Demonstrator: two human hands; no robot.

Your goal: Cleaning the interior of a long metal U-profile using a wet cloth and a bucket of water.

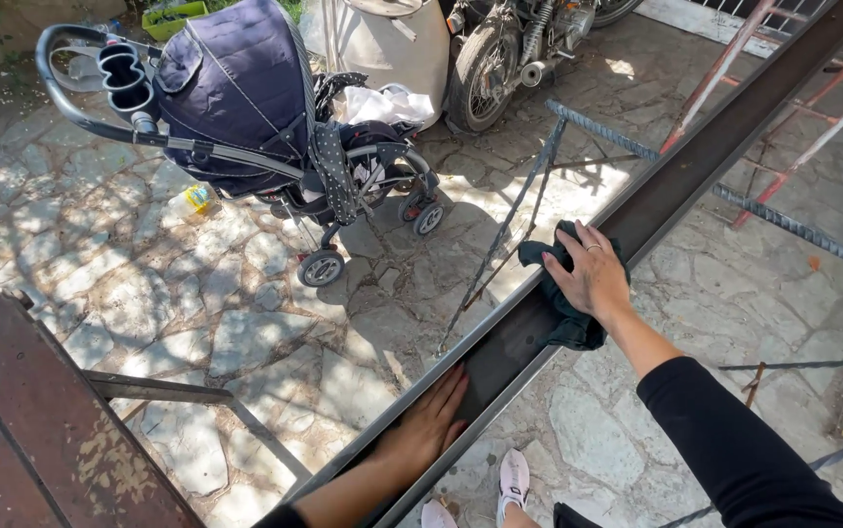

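Dark crumpled cloth under right hand, rusty steel beam

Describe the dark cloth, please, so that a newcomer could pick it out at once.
A long dark metal beam crosses the paved yard diagonally. Halfway along it, the right hand presses a crumpled dark cloth: the only soft thing on the beam, draped over its edge.
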